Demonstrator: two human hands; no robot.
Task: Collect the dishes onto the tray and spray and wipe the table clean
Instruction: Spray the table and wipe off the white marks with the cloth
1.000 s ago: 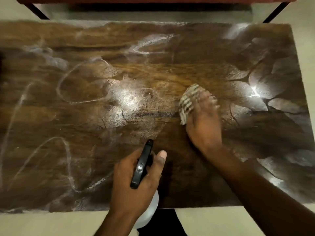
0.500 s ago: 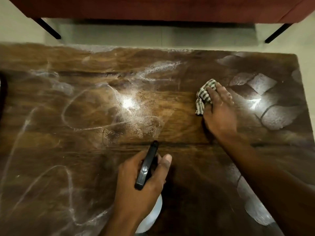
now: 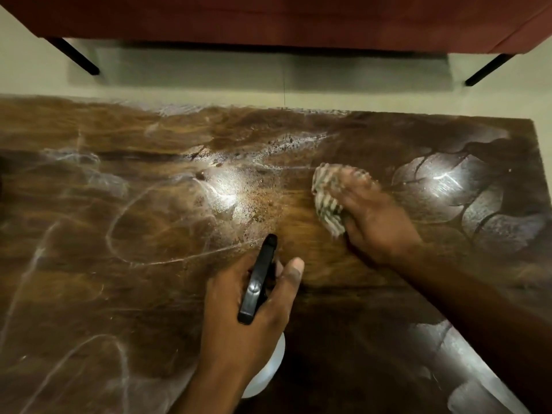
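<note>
Nearest to me, my left hand [image 3: 254, 312] is wrapped around the spray bottle [image 3: 259, 282], fingers curled on the neck and thumb stretched up along its right side. The black spray head's long axis runs away from me, tilting slightly right, with the nozzle pointing toward the far edge of the bench [image 3: 119, 294]. The bottle's pale body [image 3: 265, 375] shows below my wrist, near the bench's front edge.

Farther out and to the right, my right hand [image 3: 376, 225] lies flat with the palm down, fingers together and pressed onto the striped cloth [image 3: 325, 201]. The cloth is bunched under my fingers and sticks out at their left side, touching the wood. My fingertips are blurred.

Between the two hands and to the left, the bench shows a wet, speckled patch [image 3: 239, 198] catching the light. Pale streaks loop across its left half, and scale-shaped wipe marks [image 3: 466, 198] cover the right end.

Beyond the bench lies pale floor [image 3: 209, 76], then a red seat [image 3: 268, 22] on black legs.
</note>
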